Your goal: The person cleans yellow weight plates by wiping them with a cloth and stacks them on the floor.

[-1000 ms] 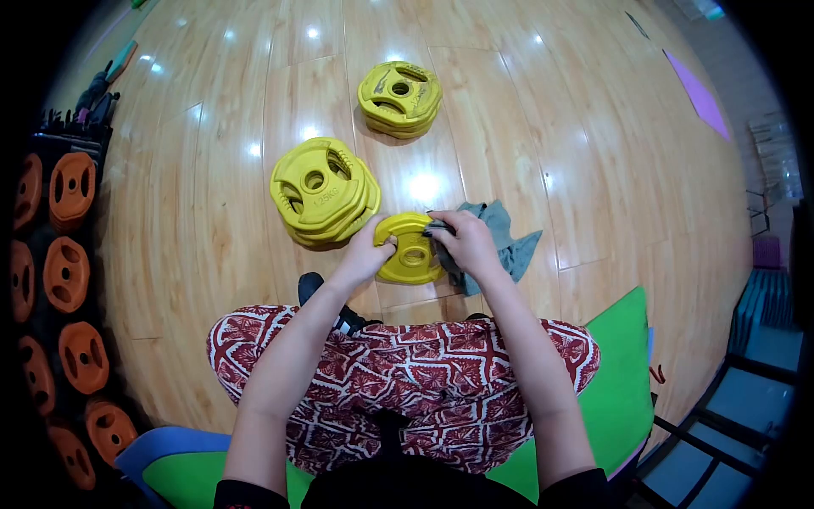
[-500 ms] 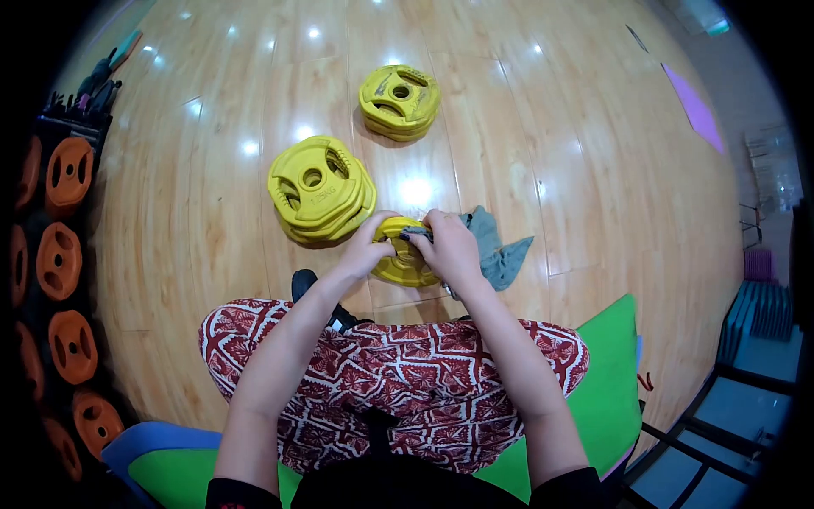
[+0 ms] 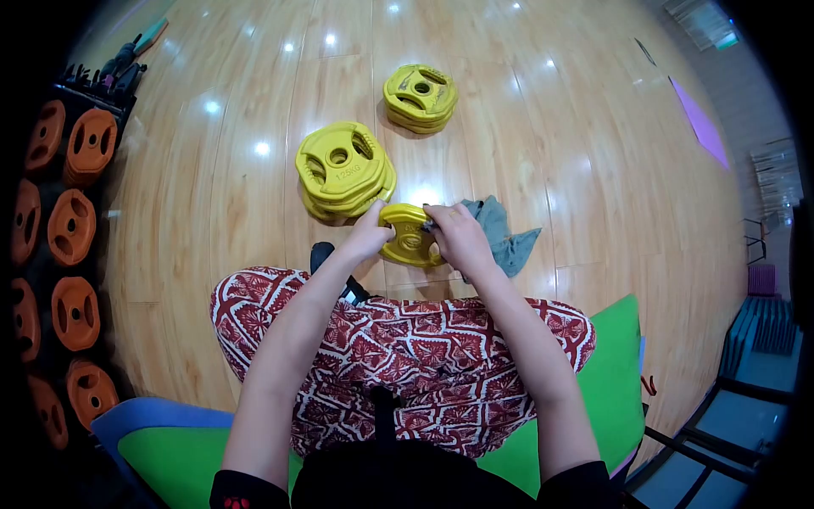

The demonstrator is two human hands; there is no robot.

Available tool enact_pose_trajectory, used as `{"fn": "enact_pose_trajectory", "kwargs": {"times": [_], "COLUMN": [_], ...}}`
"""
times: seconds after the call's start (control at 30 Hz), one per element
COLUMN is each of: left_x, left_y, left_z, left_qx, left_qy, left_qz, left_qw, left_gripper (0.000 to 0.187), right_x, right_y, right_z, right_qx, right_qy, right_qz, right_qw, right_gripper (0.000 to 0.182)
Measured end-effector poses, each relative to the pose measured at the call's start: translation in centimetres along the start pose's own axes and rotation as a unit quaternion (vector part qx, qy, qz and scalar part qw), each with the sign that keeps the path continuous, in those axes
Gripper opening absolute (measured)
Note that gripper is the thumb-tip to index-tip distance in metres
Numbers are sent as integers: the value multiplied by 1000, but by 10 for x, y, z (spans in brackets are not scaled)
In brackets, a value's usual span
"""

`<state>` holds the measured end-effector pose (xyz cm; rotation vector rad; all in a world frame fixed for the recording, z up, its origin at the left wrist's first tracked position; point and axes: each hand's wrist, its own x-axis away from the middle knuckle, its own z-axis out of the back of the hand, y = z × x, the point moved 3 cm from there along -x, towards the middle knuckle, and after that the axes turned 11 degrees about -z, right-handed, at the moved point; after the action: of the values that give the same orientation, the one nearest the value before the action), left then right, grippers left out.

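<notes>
A yellow weight plate [image 3: 410,243] is held tilted in front of my crossed legs. My left hand [image 3: 369,237] is closed around its left edge, with the thumb on the face. At the plate's right side, my right hand [image 3: 461,238] is closed on a grey-green cloth [image 3: 514,248], a bit of which shows at the fingertips against the plate. The rest of the cloth trails out to the right of that hand. Just beyond my left hand stands a stack of yellow weight plates [image 3: 346,170], the top one marked 1.25KG.
A second, smaller stack of yellow plates [image 3: 420,97] stands farther off on the wooden floor [image 3: 593,220]. Orange plates [image 3: 76,312] fill a rack on the left. Beneath me lies a green mat [image 3: 606,373]. Folded blue-green mats [image 3: 759,327] are at the right.
My right hand and the cloth have shifted from the plate's middle toward its right edge, baring more of its face. The whole view has turned slightly.
</notes>
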<state>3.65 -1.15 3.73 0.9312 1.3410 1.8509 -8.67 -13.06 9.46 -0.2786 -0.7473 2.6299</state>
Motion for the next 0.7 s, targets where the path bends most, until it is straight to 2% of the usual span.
{"fn": "enact_pose_trajectory", "kwargs": {"times": [0.2,0.3,0.37,0.57,0.6,0.63,0.7], "left_x": [0,-3,-4,-11,-12,-12,-10], "left_y": [4,0,-3,-9,-8,-8,-10], "left_z": [-3,-3,-3,-2,-2,-2,-2], "left_qx": [-19,-60,-88,-49,-33,-17,-1], "left_qy": [-1,-2,-1,-21,-15,-8,-12], "left_qz": [6,-17,-32,-15,-7,3,5], "left_qw": [1000,998,996,998,999,1000,1000], "left_gripper": [43,42,41,40,40,40,40], "right_x": [-4,-11,-16,-18,-18,-19,-19], "right_y": [-2,-9,-12,6,8,9,14], "right_z": [-5,-3,-2,-2,1,6,9], "right_qx": [44,78,114,-5,-38,-40,-87], "right_qy": [103,85,28,7,-32,-32,-84], "right_qz": [42,-15,-104,-9,-40,-44,-24], "right_qw": [993,993,988,1000,998,998,992], "right_gripper": [29,28,33,23,24,24,33]}}
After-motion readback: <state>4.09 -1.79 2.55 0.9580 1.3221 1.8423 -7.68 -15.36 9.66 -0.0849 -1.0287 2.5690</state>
